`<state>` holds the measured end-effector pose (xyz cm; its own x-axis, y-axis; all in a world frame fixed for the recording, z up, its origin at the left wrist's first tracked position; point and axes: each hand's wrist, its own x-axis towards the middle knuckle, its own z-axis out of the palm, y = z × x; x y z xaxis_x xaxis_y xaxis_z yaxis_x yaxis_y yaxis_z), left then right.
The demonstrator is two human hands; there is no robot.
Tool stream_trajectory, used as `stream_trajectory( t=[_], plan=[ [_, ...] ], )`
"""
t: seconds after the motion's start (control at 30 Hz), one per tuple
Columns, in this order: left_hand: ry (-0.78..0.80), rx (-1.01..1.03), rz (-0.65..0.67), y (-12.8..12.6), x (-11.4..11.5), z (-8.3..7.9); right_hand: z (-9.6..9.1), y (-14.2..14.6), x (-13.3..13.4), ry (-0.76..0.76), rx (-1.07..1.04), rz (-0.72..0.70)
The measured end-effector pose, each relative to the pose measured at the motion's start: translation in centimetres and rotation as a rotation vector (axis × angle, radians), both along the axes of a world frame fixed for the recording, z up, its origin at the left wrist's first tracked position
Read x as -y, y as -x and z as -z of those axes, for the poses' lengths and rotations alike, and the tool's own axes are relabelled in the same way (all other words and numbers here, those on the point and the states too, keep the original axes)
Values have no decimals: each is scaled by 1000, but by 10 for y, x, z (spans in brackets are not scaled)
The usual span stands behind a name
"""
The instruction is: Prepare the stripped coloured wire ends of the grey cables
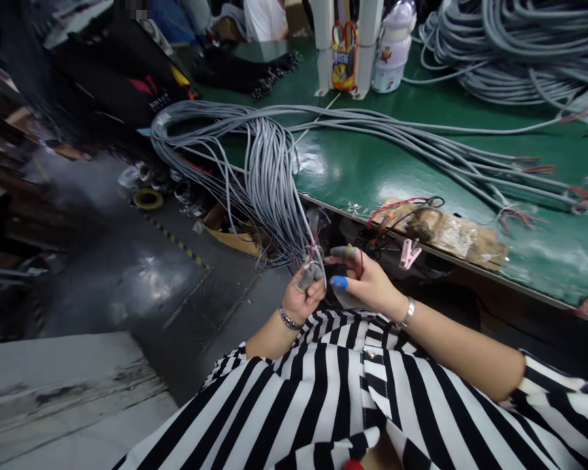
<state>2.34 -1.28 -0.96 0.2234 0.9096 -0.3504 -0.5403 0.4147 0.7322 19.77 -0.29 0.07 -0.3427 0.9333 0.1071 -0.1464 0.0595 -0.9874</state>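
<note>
Scissors (343, 29) are kept in one can (343, 68), far above the hands; one bottle (392, 52) is set beside it; the gray wires (272, 183) are draped over the edge of the table (543, 261) and gripped by the closed left hand (304, 297); the right hand (367, 281) is held open just beside it; open floor (142, 281) is seen to the left.

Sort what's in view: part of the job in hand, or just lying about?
In hand: cable bundle, its ends in the left hand, right hand beside them.
Lying about: bottle, scissors pot, cable coil, pink clip, tape roll.
</note>
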Motion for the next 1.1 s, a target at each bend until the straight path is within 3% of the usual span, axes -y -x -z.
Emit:
stream_trajectory(
  t=[0.13, 0.23, 0.4, 0.57, 0.67, 0.83, 0.9, 0.97, 1.1],
  plan=[
    [14, 9, 4, 4, 5, 7, -16, 26, -10, 235, -358, -76],
    [-16, 16, 46, 6, 7, 10, -21, 36, -10, 378, -490, -5],
    [-71, 64, 70, 8, 6, 12, -8, 36, -12, 713, -462, 49],
    [-35, 77, -28, 9, 2, 13, 11, 32, -11, 788, -370, 43],
    [-6, 46, -77, 11, 1, 15, 11, 28, 1, 653, -280, 80],
    [31, 77, -77, 13, 0, 19, -12, 18, 21, -14, -68, 1],
    [64, 56, -57, 12, -1, 18, -20, 17, 22, -213, 26, 19],
    [84, 32, -34, 11, -1, 17, -24, 19, 19, -251, 88, 88],
    [108, -16, 16, 11, -1, 19, -22, 26, 8, -148, 188, 152]
  ],
)
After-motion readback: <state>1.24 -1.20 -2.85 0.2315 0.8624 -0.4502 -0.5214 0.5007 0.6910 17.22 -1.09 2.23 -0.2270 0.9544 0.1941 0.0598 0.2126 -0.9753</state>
